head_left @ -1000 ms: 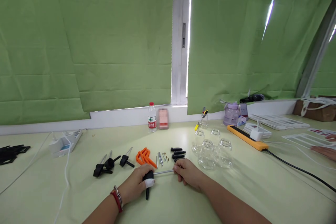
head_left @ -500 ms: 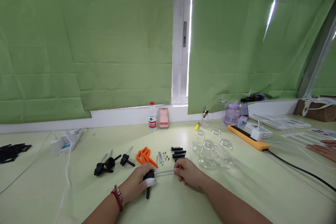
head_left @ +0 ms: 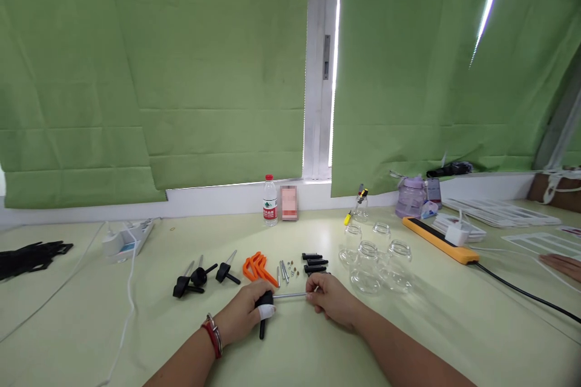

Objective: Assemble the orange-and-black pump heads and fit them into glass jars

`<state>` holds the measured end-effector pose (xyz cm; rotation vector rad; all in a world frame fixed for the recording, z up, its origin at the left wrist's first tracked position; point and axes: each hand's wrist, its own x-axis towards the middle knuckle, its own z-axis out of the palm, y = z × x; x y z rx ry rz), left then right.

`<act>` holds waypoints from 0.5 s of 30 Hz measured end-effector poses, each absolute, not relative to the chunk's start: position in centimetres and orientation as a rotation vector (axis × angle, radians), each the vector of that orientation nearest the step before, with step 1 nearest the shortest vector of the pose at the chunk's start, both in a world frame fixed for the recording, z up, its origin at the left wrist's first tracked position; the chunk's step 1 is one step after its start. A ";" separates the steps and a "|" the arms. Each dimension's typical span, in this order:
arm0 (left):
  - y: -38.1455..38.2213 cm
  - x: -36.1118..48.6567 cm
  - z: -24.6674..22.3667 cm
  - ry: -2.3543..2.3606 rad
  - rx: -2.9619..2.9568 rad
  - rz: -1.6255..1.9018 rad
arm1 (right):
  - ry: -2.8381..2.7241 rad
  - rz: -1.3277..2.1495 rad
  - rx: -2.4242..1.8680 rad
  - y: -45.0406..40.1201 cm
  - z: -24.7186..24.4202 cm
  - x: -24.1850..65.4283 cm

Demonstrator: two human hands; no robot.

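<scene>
My left hand (head_left: 245,309), with white tape on its thumb, is closed around a black part (head_left: 264,301) with a black handle pointing down. A thin metal rod (head_left: 290,295) sticks out of this part to the right. The fingertips of my right hand (head_left: 327,297) pinch the rod's far end. Beyond my hands lie orange pieces (head_left: 259,268), metal screws (head_left: 284,272), tiny brass-coloured bits and black ribbed pieces (head_left: 315,262). Three black parts with rods, one of them here (head_left: 226,273), rest left of the orange pieces.
Several clear glass jars (head_left: 365,269) stand to the right, near an orange power strip (head_left: 439,240). A water bottle (head_left: 270,202) is by the wall. Black gloves (head_left: 36,259) and a white power strip (head_left: 131,240) lie left. Another person's hand (head_left: 563,265) rests at the right edge.
The whole view has shifted a little, so things sit farther right. Both hands keep their hold on the black part and its rod. The other person's hands show less at the right edge.
</scene>
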<state>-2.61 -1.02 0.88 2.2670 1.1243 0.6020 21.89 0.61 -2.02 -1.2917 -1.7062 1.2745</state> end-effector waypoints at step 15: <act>-1.2 -2.5 0.8 1.170 2.255 0.607 | -1.771 1.175 -1.295 1.1 -2.9 21.6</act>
